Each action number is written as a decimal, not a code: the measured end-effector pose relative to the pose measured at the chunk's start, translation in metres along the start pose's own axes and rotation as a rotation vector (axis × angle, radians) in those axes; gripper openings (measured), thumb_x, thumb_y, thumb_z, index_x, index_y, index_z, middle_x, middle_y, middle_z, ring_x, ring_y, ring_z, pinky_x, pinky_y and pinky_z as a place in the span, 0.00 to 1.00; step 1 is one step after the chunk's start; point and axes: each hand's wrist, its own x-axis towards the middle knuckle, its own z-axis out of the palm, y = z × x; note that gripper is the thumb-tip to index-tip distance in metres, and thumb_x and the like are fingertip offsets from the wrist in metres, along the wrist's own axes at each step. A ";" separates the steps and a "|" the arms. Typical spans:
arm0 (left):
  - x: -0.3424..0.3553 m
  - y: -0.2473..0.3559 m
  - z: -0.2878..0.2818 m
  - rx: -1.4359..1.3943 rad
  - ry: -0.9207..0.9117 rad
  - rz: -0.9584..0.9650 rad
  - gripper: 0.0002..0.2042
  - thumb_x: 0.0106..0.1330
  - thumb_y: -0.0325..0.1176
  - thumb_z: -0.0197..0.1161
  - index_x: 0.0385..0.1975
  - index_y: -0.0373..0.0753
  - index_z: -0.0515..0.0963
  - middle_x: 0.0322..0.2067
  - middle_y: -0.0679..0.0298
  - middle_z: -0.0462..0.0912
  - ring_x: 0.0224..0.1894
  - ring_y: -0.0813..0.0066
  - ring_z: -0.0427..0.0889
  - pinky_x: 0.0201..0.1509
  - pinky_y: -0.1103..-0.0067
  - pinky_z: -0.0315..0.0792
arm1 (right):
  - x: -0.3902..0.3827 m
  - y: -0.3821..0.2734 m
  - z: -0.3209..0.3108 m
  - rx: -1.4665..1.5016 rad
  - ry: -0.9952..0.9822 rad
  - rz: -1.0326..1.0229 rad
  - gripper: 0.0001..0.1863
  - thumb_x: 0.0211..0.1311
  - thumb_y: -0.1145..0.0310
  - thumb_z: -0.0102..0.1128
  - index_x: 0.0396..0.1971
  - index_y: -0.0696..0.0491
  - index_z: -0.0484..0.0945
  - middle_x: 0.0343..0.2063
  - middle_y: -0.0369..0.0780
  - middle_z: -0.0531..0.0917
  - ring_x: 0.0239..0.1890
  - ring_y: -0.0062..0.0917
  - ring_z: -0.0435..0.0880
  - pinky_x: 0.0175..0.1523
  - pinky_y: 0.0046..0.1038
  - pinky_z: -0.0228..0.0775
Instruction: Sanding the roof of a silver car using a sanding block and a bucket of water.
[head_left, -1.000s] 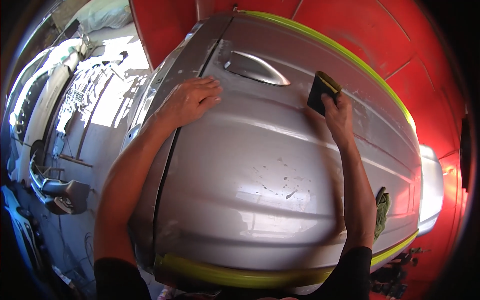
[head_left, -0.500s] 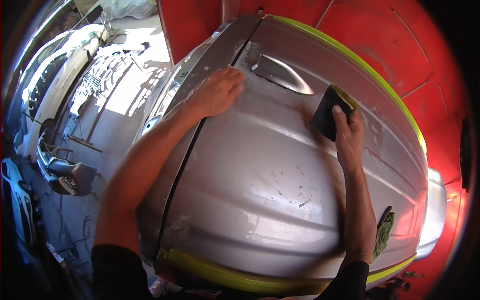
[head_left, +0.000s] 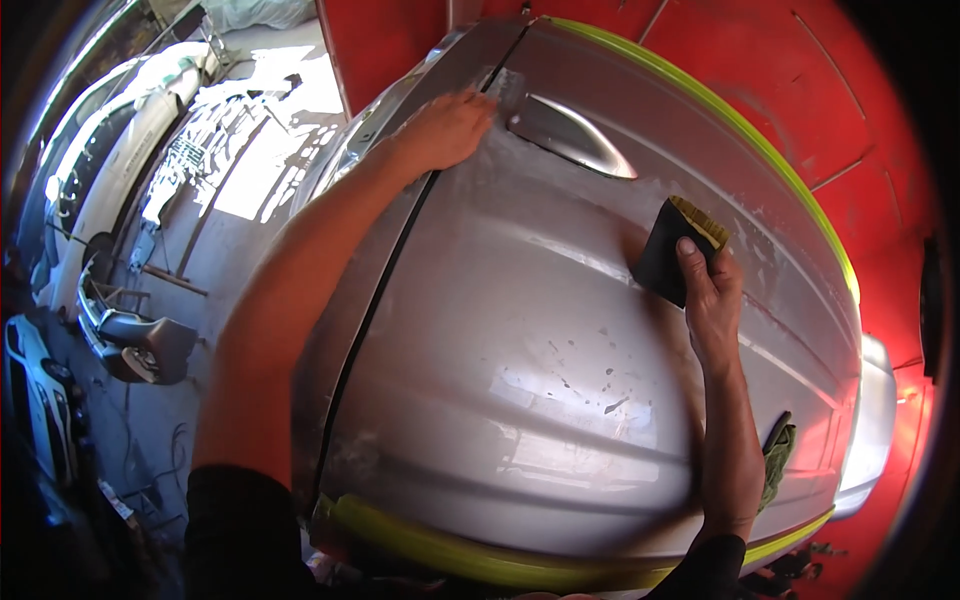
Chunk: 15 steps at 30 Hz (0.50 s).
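Observation:
My left hand (head_left: 450,130) rests on the silver car roof (head_left: 540,330) beside a black seam, left of a silver fin-shaped antenna (head_left: 590,150); its fingers are slightly bent and apart, with nothing visible in them. My right hand (head_left: 712,290) grips a black sanding sheet (head_left: 660,255) with a yellowish layer at its top edge, just below and right of the antenna, thumb over the sheet. Pale streaks and smudges mark the paint around the antenna, and dark spots dot the middle of the roof.
Yellow-green tape (head_left: 700,85) lines the roof's edges. A green rag (head_left: 778,465) lies at the right, beside my forearm. Red panels (head_left: 840,140) stand beyond the roof. On the left are car bumpers (head_left: 140,345) and a white vehicle (head_left: 120,170) above a sunlit floor.
My left hand has slid up along the seam toward the top of the roof, its fingers more bent. My right hand, still holding the sheet, has moved down and right, away from the antenna.

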 end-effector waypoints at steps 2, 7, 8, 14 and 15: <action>-0.033 0.012 -0.013 -0.001 -0.085 0.009 0.22 0.80 0.37 0.45 0.65 0.30 0.70 0.68 0.47 0.71 0.73 0.50 0.66 0.75 0.60 0.61 | 0.000 -0.001 0.001 0.012 -0.034 -0.016 0.18 0.77 0.60 0.60 0.52 0.60 0.81 0.41 0.33 0.84 0.42 0.14 0.78 0.51 0.21 0.71; -0.112 0.047 -0.027 -0.141 0.031 0.020 0.21 0.78 0.33 0.50 0.66 0.30 0.72 0.68 0.46 0.71 0.74 0.51 0.64 0.78 0.60 0.57 | -0.004 -0.009 0.005 -0.005 -0.046 -0.032 0.18 0.77 0.59 0.60 0.52 0.59 0.81 0.41 0.32 0.84 0.43 0.14 0.78 0.51 0.21 0.70; -0.125 0.053 -0.033 -0.139 0.032 0.018 0.21 0.78 0.33 0.50 0.66 0.30 0.72 0.68 0.46 0.71 0.74 0.51 0.64 0.78 0.60 0.57 | -0.003 -0.011 0.006 -0.012 -0.034 -0.052 0.18 0.77 0.59 0.60 0.52 0.59 0.81 0.41 0.32 0.84 0.43 0.14 0.77 0.51 0.20 0.70; -0.170 0.074 -0.055 -0.166 0.008 -0.015 0.21 0.75 0.29 0.57 0.64 0.29 0.73 0.67 0.46 0.73 0.74 0.49 0.64 0.79 0.59 0.56 | 0.003 -0.006 0.019 0.019 0.039 -0.210 0.16 0.78 0.63 0.58 0.55 0.59 0.81 0.40 0.35 0.86 0.44 0.17 0.80 0.54 0.23 0.72; -0.173 0.076 -0.057 -0.172 0.004 -0.016 0.20 0.75 0.29 0.56 0.64 0.29 0.74 0.66 0.46 0.74 0.74 0.48 0.64 0.78 0.58 0.57 | 0.002 -0.005 0.019 0.017 0.041 -0.207 0.16 0.78 0.63 0.58 0.55 0.59 0.81 0.40 0.35 0.86 0.44 0.17 0.80 0.54 0.23 0.72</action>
